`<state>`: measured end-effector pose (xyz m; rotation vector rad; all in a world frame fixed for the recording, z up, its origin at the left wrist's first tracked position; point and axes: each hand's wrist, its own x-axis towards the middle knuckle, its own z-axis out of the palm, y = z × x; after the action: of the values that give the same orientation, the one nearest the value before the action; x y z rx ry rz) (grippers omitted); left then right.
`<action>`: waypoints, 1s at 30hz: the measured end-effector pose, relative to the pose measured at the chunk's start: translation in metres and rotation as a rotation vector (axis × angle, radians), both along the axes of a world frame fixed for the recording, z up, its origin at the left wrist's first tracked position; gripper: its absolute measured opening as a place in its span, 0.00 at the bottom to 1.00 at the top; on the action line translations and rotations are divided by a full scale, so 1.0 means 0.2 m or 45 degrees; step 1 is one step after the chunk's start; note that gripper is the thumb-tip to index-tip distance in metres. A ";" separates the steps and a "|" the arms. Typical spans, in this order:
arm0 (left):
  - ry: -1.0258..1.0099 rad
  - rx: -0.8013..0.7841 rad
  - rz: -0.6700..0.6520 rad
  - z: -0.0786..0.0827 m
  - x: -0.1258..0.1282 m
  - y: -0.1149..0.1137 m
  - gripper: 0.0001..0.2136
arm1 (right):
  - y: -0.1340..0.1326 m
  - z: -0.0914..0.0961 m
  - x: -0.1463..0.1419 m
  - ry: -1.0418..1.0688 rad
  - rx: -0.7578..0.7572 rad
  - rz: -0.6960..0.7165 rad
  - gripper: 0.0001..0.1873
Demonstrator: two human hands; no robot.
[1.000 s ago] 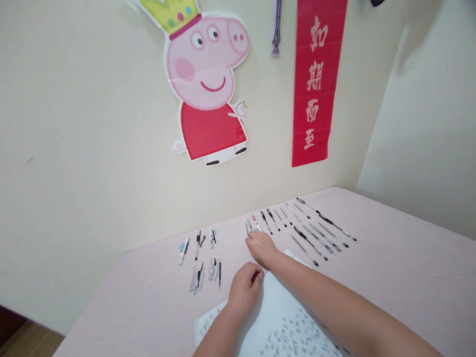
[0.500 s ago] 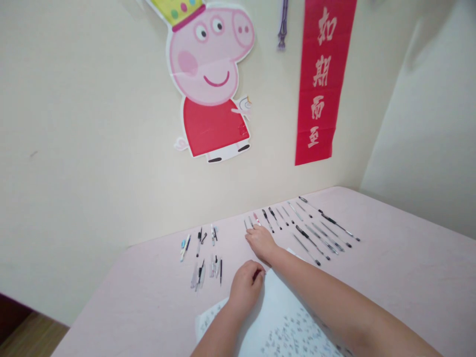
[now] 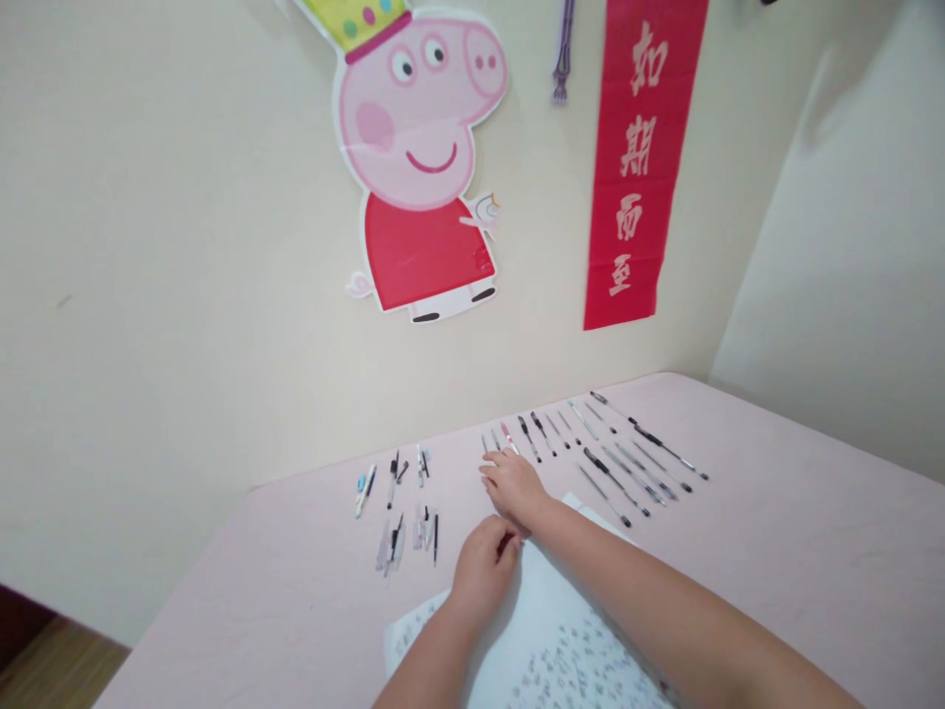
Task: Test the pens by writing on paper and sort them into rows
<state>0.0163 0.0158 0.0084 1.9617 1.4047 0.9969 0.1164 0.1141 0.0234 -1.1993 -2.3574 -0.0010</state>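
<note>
My right hand lies on the pink table, fingers stretched toward the near ends of a row of pens set side by side. My left hand rests curled on the top edge of a white sheet of paper covered in small handwriting; whether anything is in its fingers is hidden. More pens lie in a second row to the right.
Small groups of pen parts and caps lie left of my hands. A cartoon pig cutout and a red banner with characters hang on the cream wall. The table's left edge drops to a wooden floor.
My hands have barely moved; my right hand shifted slightly left and nearer along the pens. The view drifted a little.
</note>
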 end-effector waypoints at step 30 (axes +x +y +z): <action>1.232 -0.114 0.747 0.11 -0.29 0.00 0.12 | -0.16 -0.18 0.02 0.814 -0.493 -0.013 0.10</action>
<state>-0.0427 0.0163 0.0311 2.0819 2.5821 0.0983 0.1197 0.0829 -0.0121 -1.1551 -1.8221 0.7514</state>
